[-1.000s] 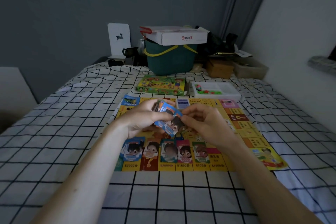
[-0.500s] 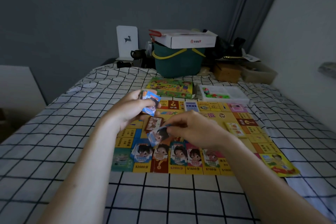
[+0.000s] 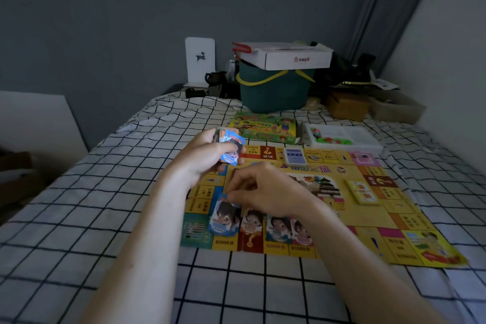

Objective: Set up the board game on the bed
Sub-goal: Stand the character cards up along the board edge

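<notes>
The yellow game board (image 3: pixel 368 221) lies flat on the checked bed. My left hand (image 3: pixel 207 155) grips a stack of character cards (image 3: pixel 231 148) above the board's far-left corner. My right hand (image 3: pixel 265 192) pinches the top edge of one blue character card (image 3: pixel 223 218) lying on the near-left row. Beside it sit three more character cards (image 3: pixel 278 226) along the near edge, partly hidden by my right wrist. A blue card deck (image 3: pixel 294 156) and a yellow card deck (image 3: pixel 364 192) rest on the board.
The green game box (image 3: pixel 263 127) and a white tray of small pieces (image 3: pixel 344 137) sit beyond the board. A dark green basket (image 3: pixel 276 89) topped by a white carton stands at the bed's head. A wall runs along the right.
My right hand drew a card from the stack and carried it down and left onto the board's near-left row. My left hand moved away toward the far-left corner with the stack.
</notes>
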